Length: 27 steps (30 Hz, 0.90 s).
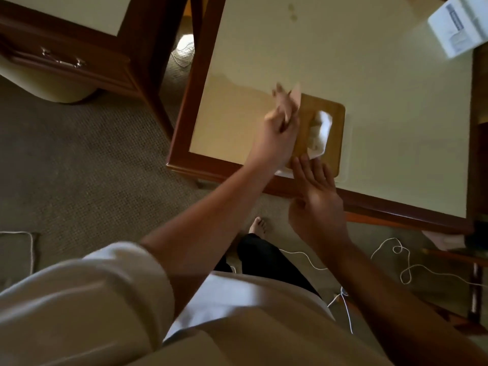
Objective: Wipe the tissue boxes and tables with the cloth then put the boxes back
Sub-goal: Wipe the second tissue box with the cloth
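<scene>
The wooden tissue box lay on the cream tabletop near its front edge, at the centre of the frame, with a white tissue showing in its slot. The left hand, blurred, gripped a pinkish cloth at the box's left side. The right hand was spread flat, its straight fingers touching the box's near end.

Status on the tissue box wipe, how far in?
Done: nothing I can confirm. In hand: left hand grips the cloth at the tissue box, right hand flat at its near end. Left: the table and the white box at the far corner.
</scene>
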Tool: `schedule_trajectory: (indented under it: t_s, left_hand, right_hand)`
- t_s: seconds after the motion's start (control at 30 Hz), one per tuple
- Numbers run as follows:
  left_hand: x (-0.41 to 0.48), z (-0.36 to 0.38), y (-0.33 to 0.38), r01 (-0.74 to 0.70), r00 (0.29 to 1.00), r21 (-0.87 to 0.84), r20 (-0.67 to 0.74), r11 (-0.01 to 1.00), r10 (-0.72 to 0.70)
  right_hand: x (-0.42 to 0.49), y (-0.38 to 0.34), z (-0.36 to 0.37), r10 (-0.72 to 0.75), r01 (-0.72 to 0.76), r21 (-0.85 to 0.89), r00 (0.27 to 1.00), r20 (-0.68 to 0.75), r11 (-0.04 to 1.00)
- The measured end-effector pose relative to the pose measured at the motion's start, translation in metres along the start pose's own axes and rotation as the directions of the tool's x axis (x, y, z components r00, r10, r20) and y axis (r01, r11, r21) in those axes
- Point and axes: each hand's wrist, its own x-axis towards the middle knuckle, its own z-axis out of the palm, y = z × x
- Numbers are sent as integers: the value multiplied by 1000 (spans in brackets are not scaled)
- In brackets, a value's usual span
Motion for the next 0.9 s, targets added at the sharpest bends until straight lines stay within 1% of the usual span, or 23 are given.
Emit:
schedule_trajectory:
  t_s: [0.03, 0.1, 0.13, 0.23, 0.3, 0.33, 0.37, 0.43, 0.47, 0.53, 0.6, 0.7, 0.77, 0.83, 0.9]
  left_hand:
    - [-23, 2, -5, 33, 999, -2, 19, 999, -33]
    - [-61, 2, -18, 50, 998, 75, 43, 996, -54]
    - [-64, 2, -23, 51, 997, 62, 47, 997, -54]
    - [-12, 5, -13, 100, 994, -35, 46, 994, -98]
    - [27, 0, -9, 180, 984, -114, 8, 977, -181]
    - [39, 0, -12, 196, 980, -138, 11, 971, -197]
    - [37, 0, -13, 177, 984, -128, 17, 976, -176]
    - [-3, 2, -4, 127, 991, -46, 44, 991, -125]
    - [-26, 3, -9, 133, 990, -20, 41, 991, -132]
    - [-69, 2, -30, 220, 975, -43, 27, 974, -219]
    - [-79, 4, -41, 268, 961, -106, -32, 957, -273]
    - [-32, 5, -25, 239, 968, -174, -37, 955, -249]
    - [12, 2, -14, 266, 957, -238, -47, 934, -285]
    - [43, -1, -15, 306, 944, -256, -39, 917, -326]
    - [48, 1, -23, 294, 951, -233, -20, 927, -307]
  right_hand:
    - [1, 0, -1, 5, -5, -16, 1000, 14, 1000]
    - [2, 1, 0, 6, -6, -28, 1000, 21, 1000]
    - [1, 2, 0, 4, -4, -28, 1000, 22, 1000]
    - [1, 2, -2, 8, -7, -22, 1000, 17, 1000]
    - [0, -1, -4, 4, -4, 0, 1000, 31, 1000]
    - [0, -1, -4, -1, 1, 3, 999, 40, 1000]
    - [1, -1, -5, -2, 2, -4, 999, 49, 1000]
    - [1, 1, -5, -3, 5, -35, 998, 64, 999]
    - [0, 1, -5, 0, 2, -37, 998, 67, 999]
    - [-1, -2, -7, 6, -6, -14, 998, 67, 1000]
    - [-1, -4, -8, -6, 6, 2, 998, 58, 1000]
    - [0, -3, -11, -5, 4, 25, 998, 65, 1000]
    - [1, -2, -12, 0, -2, 26, 997, 75, 1000]
    - [1, 0, -11, -30, 29, 9, 997, 73, 1000]
    - [2, 1, -11, -33, 33, -5, 995, 93, 999]
